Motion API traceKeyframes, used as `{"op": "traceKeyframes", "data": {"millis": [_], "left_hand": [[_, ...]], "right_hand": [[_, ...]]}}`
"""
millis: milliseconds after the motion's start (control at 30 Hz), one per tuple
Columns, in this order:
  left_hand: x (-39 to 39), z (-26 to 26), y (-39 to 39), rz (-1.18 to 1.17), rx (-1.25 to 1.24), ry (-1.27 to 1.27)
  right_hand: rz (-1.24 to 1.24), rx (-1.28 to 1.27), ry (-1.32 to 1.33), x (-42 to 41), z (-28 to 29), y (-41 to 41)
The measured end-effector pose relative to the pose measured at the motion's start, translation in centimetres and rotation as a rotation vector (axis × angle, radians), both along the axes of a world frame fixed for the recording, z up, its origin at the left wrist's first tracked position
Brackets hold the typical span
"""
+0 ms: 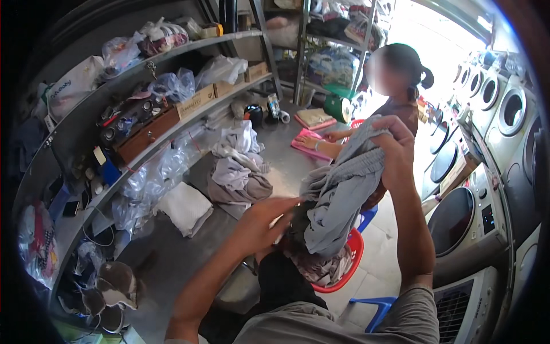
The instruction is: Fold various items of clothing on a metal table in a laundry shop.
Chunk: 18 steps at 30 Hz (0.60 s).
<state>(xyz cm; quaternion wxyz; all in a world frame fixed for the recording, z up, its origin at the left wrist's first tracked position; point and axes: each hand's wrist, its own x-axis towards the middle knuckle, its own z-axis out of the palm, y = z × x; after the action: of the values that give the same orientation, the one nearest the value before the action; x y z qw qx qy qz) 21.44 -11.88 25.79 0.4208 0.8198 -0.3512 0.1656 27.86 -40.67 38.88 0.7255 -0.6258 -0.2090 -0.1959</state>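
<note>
My right hand (393,148), raised on the right, grips a grey garment (339,206) by its gathered, elastic-looking edge. The rest of the garment hangs in loose folds. My left hand (262,223) is blurred, beside the garment's lower left side and in front of some dark cloth. Whether its fingers pinch any fabric cannot be made out. Under the garment stands a red plastic basket (357,262) with crumpled clothes (328,268) in it. On the metal table (172,258) lie a folded white cloth (184,208) and a heap of grey, white and brown clothes (240,172).
Across the table a co-worker (397,99) presses a pink cloth (309,142) flat, near a green scale (337,107). Shelves (193,109) with bags and boxes line the left. Washing machines (455,223) stand on the right, and a blue stool (378,309) is near my side.
</note>
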Motion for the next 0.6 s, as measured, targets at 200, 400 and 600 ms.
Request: {"op": "traceKeyframes", "data": {"millis": [200,400,600], "left_hand": [[4.1,5.1,-6.7,0.11,0.382,-0.579],[5.7,4.7,-4.4,0.228,0.35,-0.628],[7.2,5.9,-6.1,0.148,0.184,-0.544]], "right_hand": [[0.071,-0.239,-0.116,-0.7,7.6,1.0],[-0.04,-0.586,-0.228,-1.8,13.4,-1.2],[-0.199,-0.849,-0.204,1.5,16.3,-2.9]]}}
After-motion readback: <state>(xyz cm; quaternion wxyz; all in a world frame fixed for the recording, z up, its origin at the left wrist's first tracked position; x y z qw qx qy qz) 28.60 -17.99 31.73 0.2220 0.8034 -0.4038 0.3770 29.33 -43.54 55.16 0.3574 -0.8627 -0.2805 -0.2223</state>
